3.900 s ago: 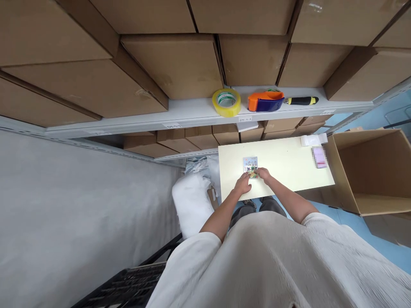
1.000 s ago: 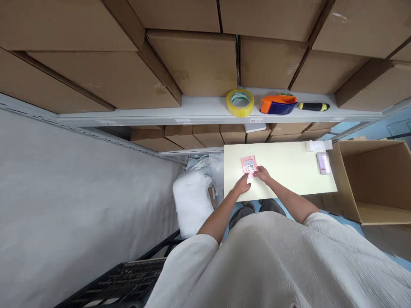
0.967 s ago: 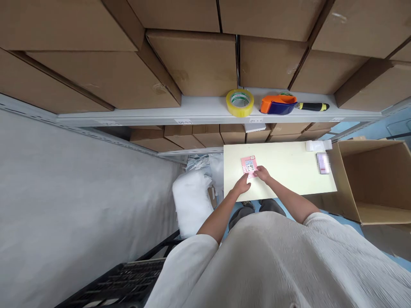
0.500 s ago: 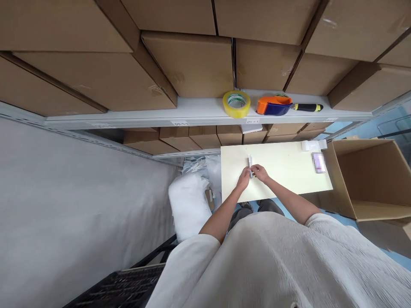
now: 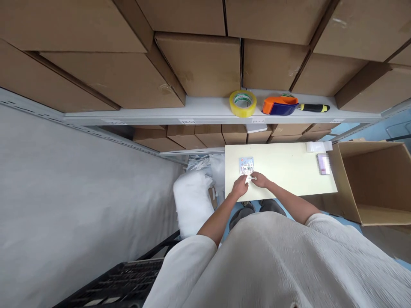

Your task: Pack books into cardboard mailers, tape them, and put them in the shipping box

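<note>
A small flat packet [image 5: 246, 165] with a light-blue, many-figured print lies face up over the left part of the pale table [image 5: 282, 167]. Its near edge is between my two hands. My left hand [image 5: 240, 186] has its fingers closed on the lower left corner. From the other side, my right hand [image 5: 259, 179] pinches the lower right corner, close to the left fingertips. Whether the packet rests on the tabletop or is held just above it, I cannot tell.
A yellow tape roll [image 5: 242, 103], an orange and purple tape dispenser [image 5: 280, 105] and a black-yellow handle [image 5: 314, 108] lie on the shelf [image 5: 205, 105]. An open carton [image 5: 379, 179] stands right, a white wrap roll [image 5: 192, 203] left. A blurred purple item [image 5: 323, 164] lies at the table's right end.
The packet, seen edge-on before, has been turned so its printed face shows. Both hands have moved to its near edge, slightly lower. The view has shifted a little.
</note>
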A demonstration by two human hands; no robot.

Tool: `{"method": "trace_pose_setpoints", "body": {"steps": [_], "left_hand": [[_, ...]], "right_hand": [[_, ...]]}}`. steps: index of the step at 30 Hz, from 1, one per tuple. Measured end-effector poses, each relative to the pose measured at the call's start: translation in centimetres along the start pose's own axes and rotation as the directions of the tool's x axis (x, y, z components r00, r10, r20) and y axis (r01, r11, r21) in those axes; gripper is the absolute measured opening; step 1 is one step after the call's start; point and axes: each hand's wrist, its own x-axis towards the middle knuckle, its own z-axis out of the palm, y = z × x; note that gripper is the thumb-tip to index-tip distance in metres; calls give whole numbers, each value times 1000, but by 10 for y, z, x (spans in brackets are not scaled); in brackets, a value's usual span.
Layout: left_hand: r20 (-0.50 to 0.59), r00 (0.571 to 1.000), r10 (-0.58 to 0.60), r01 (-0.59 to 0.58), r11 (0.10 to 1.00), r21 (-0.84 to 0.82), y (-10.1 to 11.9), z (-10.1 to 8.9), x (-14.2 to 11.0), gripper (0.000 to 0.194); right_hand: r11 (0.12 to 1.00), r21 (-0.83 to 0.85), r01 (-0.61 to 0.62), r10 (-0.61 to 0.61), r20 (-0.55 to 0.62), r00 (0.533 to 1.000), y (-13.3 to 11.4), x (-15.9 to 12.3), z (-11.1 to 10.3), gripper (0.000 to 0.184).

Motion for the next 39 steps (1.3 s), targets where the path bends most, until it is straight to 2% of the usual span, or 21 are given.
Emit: {"method": "trace_pose_setpoints", "body": {"steps": [5,9,13,19,26,33,39], "left_hand": [[135,991,-22,0,987,160,-1,3,-6,82],[160,986,-47,18,983,181,-4,-4,-2,88],[175,981,-87,47,975,218,-11,-18,5,89],[118,978,-174,140,957,254,-21,-47,19,93],[116,959,-259,221,938,268,-27,-73,33,90],[136,949,-285,239,931,277,-26,-87,44,93],[144,955,-259,212,937,278,-28,-90,43,96]], "right_hand": [[980,-196,25,6,152,988,1,-9,3,73],[956,-291,45,25,234,972,-4,-5,2,88],[940,-337,45,57,285,957,-19,12,-1,95],[923,-385,12,122,324,938,-48,43,-7,96],[907,-421,-25,171,313,934,-72,72,-16,103],[875,-481,-48,232,330,915,-80,86,-22,111],[883,-467,-45,221,329,918,-83,88,-23,115]]}}
